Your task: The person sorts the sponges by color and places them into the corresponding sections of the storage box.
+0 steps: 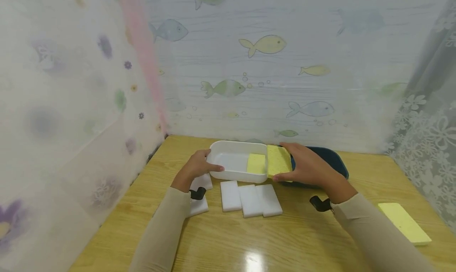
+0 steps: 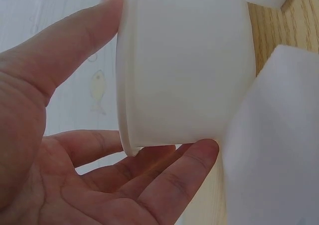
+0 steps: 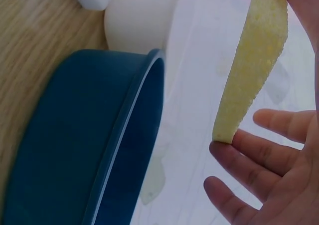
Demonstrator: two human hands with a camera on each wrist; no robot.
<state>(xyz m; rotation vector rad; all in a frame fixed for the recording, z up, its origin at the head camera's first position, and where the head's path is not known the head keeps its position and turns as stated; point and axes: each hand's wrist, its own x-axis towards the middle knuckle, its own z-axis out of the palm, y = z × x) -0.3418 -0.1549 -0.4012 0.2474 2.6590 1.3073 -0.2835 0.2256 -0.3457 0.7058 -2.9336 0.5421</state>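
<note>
My right hand (image 1: 309, 164) holds a yellow sponge (image 1: 279, 161) by its edges, thumb on one side and fingertips on the other. In the right wrist view the sponge (image 3: 249, 68) is off the table, above rim height. It hangs between the white plastic container (image 1: 224, 176) and the dark blue container (image 1: 331, 157). A second yellow sponge (image 1: 256, 163) lies inside the white container, at its right end. My left hand (image 1: 197, 165) grips the white container's left end; in the left wrist view the thumb and fingers (image 2: 182, 177) span its end wall (image 2: 189, 70).
Several white sponges (image 1: 230, 195) lie on the wooden table (image 1: 221, 240) before the white container, some partly behind my left wrist. Another yellow sponge (image 1: 404, 223) lies at the far right, beside my right sleeve. A fish-patterned curtain (image 1: 221, 58) hangs behind the table.
</note>
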